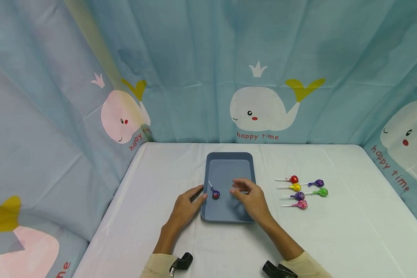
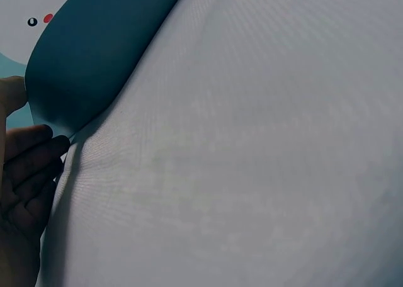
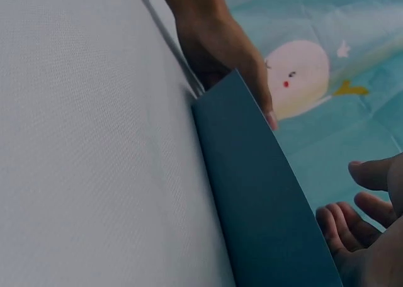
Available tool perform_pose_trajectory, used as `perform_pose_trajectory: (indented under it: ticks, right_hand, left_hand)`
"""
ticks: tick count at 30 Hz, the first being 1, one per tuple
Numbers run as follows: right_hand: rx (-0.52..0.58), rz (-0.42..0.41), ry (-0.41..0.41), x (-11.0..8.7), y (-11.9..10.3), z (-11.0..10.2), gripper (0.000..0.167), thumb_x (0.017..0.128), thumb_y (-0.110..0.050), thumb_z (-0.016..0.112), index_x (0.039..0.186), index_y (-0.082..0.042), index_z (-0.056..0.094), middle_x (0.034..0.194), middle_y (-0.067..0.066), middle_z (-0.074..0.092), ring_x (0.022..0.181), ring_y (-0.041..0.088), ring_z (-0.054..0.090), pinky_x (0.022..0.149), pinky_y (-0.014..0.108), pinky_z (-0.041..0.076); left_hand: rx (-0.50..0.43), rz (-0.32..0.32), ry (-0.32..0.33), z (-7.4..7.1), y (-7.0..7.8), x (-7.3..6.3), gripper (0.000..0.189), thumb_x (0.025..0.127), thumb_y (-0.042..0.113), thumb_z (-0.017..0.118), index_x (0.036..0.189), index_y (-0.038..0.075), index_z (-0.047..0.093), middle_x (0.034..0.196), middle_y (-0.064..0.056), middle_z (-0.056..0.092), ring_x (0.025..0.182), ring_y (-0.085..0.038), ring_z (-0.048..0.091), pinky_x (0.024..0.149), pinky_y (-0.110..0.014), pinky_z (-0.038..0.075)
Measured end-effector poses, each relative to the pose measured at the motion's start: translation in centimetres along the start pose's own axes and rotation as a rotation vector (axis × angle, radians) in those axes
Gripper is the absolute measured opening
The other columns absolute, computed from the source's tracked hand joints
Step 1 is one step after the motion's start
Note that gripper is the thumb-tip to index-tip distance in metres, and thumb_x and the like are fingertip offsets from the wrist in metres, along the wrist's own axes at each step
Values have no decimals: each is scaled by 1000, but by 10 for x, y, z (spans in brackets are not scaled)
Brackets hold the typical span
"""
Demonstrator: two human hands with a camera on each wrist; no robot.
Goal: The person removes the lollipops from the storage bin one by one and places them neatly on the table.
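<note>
A blue-grey rectangular tray lies on the white table. On its left half sits a lollipop in a dark purple wrapper, white stick pointing to the far left. My left hand holds the tray's left edge, thumb at the rim and fingers along the outer wall, which the left wrist view also shows. Over the right half of the tray hovers my right hand; its fingers are loosely bent. In the right wrist view, that hand shows a gap between thumb and fingers, and nothing is held.
Several lollipops lie right of the tray: red, yellow, green, pink and purple ones, sticks mostly leftward. A blue curtain with whale prints hangs behind and beside the white tabletop.
</note>
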State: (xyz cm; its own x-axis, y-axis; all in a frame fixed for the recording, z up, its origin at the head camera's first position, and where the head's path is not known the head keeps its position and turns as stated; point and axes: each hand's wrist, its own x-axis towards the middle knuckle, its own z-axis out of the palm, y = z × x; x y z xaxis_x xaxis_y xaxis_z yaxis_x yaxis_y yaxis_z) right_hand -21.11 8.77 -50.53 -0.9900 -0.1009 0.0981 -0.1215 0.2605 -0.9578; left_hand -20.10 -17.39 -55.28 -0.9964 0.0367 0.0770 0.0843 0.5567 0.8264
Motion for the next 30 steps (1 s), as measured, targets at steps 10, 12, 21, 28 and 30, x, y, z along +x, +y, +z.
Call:
perform_pose_trajectory:
  ticks: [10, 12, 21, 28, 30]
  right_hand:
    - [14, 18, -13, 7, 2, 15, 40, 95, -20, 82, 132, -8, 72, 124, 13, 75, 108, 20, 71, 89, 32, 61]
    - [4, 19, -11, 8, 3, 18, 42, 95, -20, 82, 133, -7, 71, 125, 12, 75, 109, 21, 72, 88, 32, 61]
    - [15, 23, -19, 12, 4, 31, 43, 94, -19, 82, 133, -4, 71, 124, 15, 74, 109, 25, 71, 76, 28, 60]
    - [-5, 33, -19, 16, 6, 42, 40, 94, -19, 83, 129, -3, 73, 120, 16, 75, 103, 23, 72, 74, 25, 59]
    - [-9, 35, -17, 18, 8, 44, 39, 94, -18, 83, 128, -2, 73, 118, 17, 74, 101, 23, 72, 73, 24, 59]
  left_hand:
    - [-9, -2, 5, -1, 2, 0, 58, 100, 57, 69, 149, 26, 64, 153, 0, 61, 149, -28, 51, 127, -51, 38]
    - [-8, -3, 5, -1, 2, 0, 58, 100, 56, 69, 149, 26, 64, 153, 0, 61, 148, -28, 51, 126, -51, 38]
    - [-11, -12, 4, 0, 1, 1, 57, 99, 56, 70, 148, 26, 65, 152, 0, 62, 147, -28, 52, 126, -50, 39]
    - [-13, -5, 9, 0, 1, 1, 56, 99, 55, 70, 147, 27, 65, 151, 0, 63, 146, -27, 53, 125, -50, 40]
    - [-13, -4, 7, 0, 1, 0, 56, 99, 55, 70, 147, 27, 66, 151, 0, 63, 146, -27, 54, 125, -50, 41]
